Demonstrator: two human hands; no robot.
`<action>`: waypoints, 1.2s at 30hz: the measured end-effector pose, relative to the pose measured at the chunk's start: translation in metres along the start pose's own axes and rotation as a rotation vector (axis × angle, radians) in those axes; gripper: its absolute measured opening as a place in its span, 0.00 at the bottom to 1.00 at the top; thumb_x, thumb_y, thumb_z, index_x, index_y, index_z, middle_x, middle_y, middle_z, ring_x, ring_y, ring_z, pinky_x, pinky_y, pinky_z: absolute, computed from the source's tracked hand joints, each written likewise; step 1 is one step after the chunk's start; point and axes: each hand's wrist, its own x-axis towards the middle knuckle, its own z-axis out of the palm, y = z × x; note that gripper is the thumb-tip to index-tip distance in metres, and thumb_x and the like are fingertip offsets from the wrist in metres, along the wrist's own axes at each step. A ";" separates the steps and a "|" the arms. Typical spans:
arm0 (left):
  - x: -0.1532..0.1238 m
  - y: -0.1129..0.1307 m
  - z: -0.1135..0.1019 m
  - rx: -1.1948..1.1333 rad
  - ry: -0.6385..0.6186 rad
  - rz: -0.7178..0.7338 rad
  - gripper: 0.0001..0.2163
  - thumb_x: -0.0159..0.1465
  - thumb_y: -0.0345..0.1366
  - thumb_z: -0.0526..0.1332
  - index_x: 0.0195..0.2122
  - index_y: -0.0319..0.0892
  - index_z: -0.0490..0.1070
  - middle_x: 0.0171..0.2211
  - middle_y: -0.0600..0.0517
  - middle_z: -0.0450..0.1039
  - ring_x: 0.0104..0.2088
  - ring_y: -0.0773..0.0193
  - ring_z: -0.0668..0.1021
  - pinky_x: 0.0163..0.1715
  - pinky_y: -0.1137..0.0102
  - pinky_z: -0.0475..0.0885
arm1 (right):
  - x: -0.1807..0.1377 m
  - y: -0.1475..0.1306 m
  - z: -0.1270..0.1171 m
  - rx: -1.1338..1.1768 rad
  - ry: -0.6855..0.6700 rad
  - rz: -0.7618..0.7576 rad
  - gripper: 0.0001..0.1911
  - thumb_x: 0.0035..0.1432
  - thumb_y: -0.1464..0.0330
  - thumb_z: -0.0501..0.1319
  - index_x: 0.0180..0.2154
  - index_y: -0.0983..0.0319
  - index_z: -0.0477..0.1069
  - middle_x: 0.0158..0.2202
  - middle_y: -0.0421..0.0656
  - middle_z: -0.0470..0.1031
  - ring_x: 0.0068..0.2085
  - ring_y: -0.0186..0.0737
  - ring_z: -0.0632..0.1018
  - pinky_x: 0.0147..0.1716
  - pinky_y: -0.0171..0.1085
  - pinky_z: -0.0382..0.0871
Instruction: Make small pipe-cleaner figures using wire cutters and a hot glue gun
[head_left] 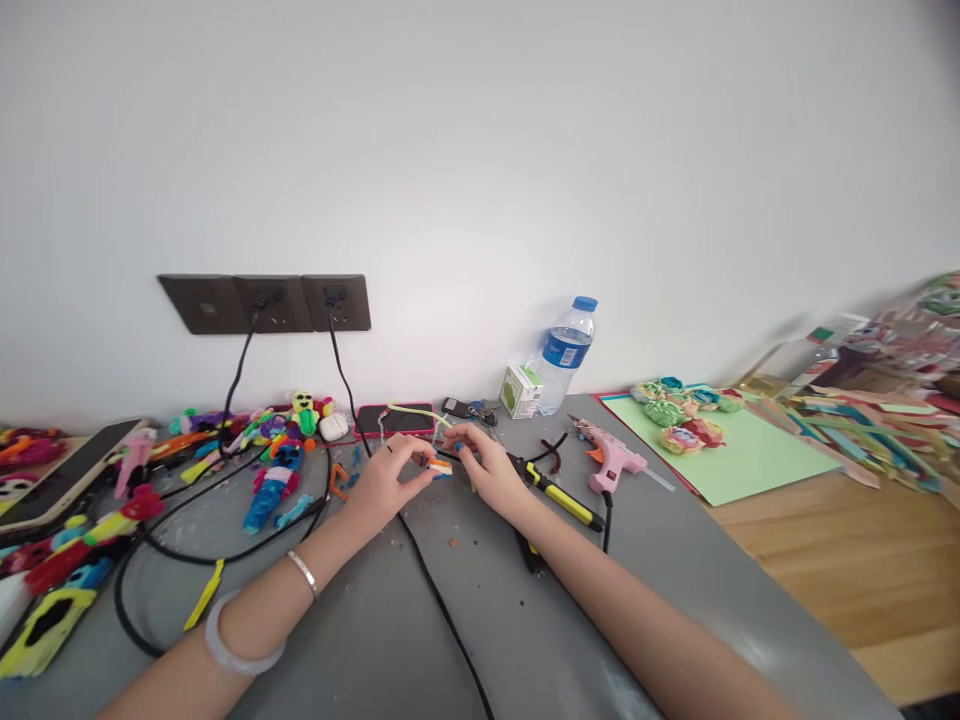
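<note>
My left hand (384, 482) pinches a small orange, white and blue fuzzy piece (440, 466) between thumb and fingertips, a little above the grey table (360, 640). Close by on the right, my right hand (491, 474) has its thumb and fingers curled together near that piece. A tiny blue bit (459, 447) shows at its fingertips; what it is I cannot make out. Behind both hands lies a phone with a pink edge (396, 419), crossed by a pale yellow-green strand (420, 411). Yellow-and-black pliers (564, 497) lie partly beneath my right forearm.
A pink glue gun (611, 455) sits to the right, near green paper (750, 460) bearing crumpled paper flowers (694, 435). A water bottle (568, 355) and small box (522, 391) stand by the wall. Black cables (442, 605) cross the table. Colourful fuzzy figures (274, 480) crowd the left.
</note>
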 end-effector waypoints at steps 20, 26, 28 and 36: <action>-0.022 -0.034 -0.081 -0.475 0.922 -0.486 0.13 0.51 0.43 0.67 0.32 0.41 0.71 0.28 0.53 0.71 0.29 0.65 0.75 0.30 0.72 0.70 | -0.005 -0.050 0.027 -0.372 -0.122 -0.356 0.12 0.58 0.78 0.53 0.41 0.61 0.70 0.39 0.45 0.75 0.43 0.43 0.74 0.45 0.41 0.62; -0.038 -0.049 -0.079 -0.576 1.066 -0.567 0.16 0.50 0.46 0.66 0.34 0.40 0.68 0.22 0.58 0.65 0.21 0.71 0.69 0.22 0.76 0.63 | 0.015 -0.083 0.101 -0.647 -0.352 -0.268 0.06 0.58 0.70 0.62 0.39 0.62 0.73 0.40 0.47 0.76 0.44 0.46 0.73 0.46 0.42 0.59; -0.042 -0.048 -0.080 -0.607 1.075 -0.570 0.16 0.50 0.45 0.66 0.34 0.40 0.69 0.22 0.59 0.65 0.21 0.71 0.69 0.23 0.76 0.64 | 0.022 -0.083 0.121 -0.714 -0.380 -0.203 0.04 0.57 0.70 0.62 0.36 0.62 0.73 0.39 0.48 0.77 0.44 0.47 0.73 0.45 0.43 0.58; -0.047 -0.048 -0.097 -0.694 1.171 -0.578 0.17 0.52 0.47 0.66 0.36 0.42 0.66 0.23 0.60 0.63 0.22 0.72 0.70 0.29 0.73 0.68 | 0.026 -0.069 0.123 -0.715 -0.358 -0.103 0.06 0.54 0.77 0.58 0.29 0.63 0.71 0.31 0.45 0.77 0.36 0.42 0.74 0.40 0.40 0.55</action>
